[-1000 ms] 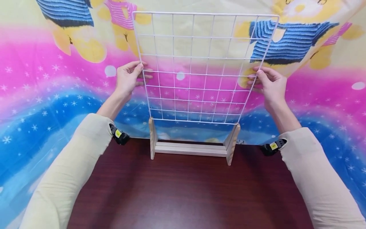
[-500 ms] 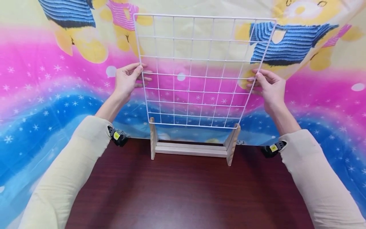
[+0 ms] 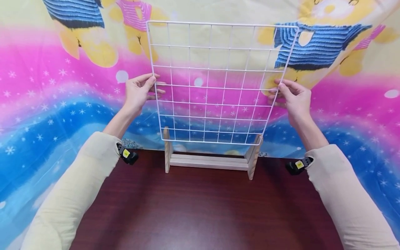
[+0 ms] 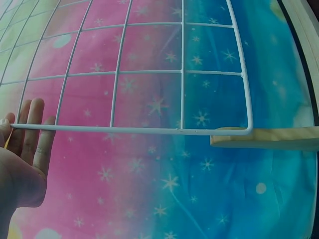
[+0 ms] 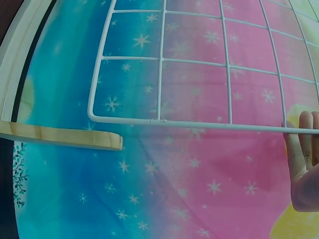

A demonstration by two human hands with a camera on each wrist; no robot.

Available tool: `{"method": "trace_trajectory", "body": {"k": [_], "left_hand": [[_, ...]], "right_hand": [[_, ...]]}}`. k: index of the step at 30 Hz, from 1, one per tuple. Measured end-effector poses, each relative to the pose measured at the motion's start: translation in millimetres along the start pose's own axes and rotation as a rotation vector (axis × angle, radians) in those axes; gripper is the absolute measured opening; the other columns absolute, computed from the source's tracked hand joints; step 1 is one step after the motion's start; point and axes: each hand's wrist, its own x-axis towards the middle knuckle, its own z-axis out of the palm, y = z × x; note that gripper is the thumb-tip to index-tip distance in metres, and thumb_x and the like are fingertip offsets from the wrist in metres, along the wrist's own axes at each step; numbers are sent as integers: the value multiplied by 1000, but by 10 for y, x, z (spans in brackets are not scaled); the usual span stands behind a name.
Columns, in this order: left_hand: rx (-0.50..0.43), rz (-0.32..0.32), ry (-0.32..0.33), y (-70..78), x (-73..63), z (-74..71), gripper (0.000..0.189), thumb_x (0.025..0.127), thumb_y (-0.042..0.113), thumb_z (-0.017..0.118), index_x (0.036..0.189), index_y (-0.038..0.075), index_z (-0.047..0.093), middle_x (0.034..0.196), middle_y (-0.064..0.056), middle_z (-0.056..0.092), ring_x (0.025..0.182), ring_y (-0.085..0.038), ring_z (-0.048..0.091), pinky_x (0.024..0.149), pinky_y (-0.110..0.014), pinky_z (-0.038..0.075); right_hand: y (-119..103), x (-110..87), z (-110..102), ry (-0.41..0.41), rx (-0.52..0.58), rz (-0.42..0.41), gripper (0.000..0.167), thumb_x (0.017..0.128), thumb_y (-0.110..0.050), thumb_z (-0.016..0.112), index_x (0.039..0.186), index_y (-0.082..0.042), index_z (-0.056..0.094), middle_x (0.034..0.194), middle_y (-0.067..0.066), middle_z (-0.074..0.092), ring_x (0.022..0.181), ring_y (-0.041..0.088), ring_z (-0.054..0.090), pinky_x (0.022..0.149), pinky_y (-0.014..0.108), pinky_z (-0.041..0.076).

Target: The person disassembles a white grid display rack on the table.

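A white wire grid panel [image 3: 205, 86] is held upright by both hands in the head view. My left hand [image 3: 137, 91] pinches its left edge, thumb in front and fingers behind. On the right edge, my right hand [image 3: 296, 99] grips in the same way. Below is a wooden stand [image 3: 208, 162] with two side uprights and a crossbar. The panel's lower corners overlap the tops of the uprights. In the left wrist view a corner lies across the tip of the left upright [image 4: 269, 138]. The right wrist view shows the right upright [image 5: 65, 136] close beside the other corner.
The stand rests on a dark red-brown table [image 3: 200, 208], near its back edge. Behind it hangs a printed cloth [image 3: 62, 90] with bears and snowflakes. Black wrist cameras sit at both cuffs.
The grid panel has come down slightly with both hands, so its bottom wire has dropped from just above the uprights' tops to overlapping them. The stand stays in place.
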Motion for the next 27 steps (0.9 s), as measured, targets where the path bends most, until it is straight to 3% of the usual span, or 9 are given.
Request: {"method": "trace_trajectory", "body": {"k": [6,13,27], "left_hand": [[-23,-3,8,6,-55,-22,28,93,11,62,114,-6,66,91,-13,73,67,-24,71,69,-42,57],[10,-26,-12,3,-144,-60,35,92,14,64,119,-7,63,89,-11,73,70,-23,72,67,-36,58],[41,-13,-51,-65,-322,-122,36,92,13,64,120,-9,62,89,-12,73,66,-24,71,62,-36,59]], "right_hand": [[-5,-46,-15,-13,-18,13,29,88,-11,69,113,3,69,85,11,73,68,21,71,64,34,57],[-9,-144,-48,-26,-39,22,27,88,-11,69,112,2,70,85,10,73,68,20,71,63,33,58],[6,-287,-110,-83,-29,87,31,90,-10,67,117,4,66,89,11,73,70,22,72,63,36,58]]}}
